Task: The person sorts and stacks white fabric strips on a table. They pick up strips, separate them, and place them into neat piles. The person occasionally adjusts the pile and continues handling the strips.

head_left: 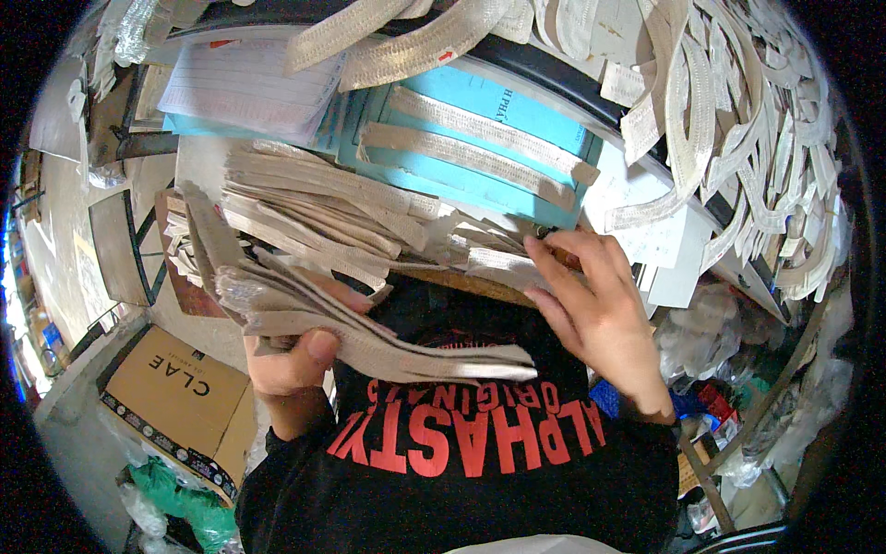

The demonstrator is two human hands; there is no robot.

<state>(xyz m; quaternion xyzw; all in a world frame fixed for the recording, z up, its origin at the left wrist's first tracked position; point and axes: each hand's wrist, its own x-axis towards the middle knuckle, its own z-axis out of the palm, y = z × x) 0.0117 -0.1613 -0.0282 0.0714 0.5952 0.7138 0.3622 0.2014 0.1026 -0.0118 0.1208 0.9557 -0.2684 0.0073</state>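
Note:
My left hand (291,365) is closed round a thick folded bundle of beige fabric strips (369,337), held in front of my chest. One end of the bundle stands up at the left, and the other end points right. My right hand (600,300) is at the right end of a pile of similar strips (314,198) on the table. Its thumb and forefinger are apart, with the fingertips at the strip ends. Part of the strips there is hidden by the fingers.
Two strips lie across a light-blue folder (471,138) behind the pile. Printed paper sheets (249,88) are at the back left. Many loose strips (738,120) hang at the right. A cardboard box (180,397) sits low at the left, near a green plastic bag (185,499).

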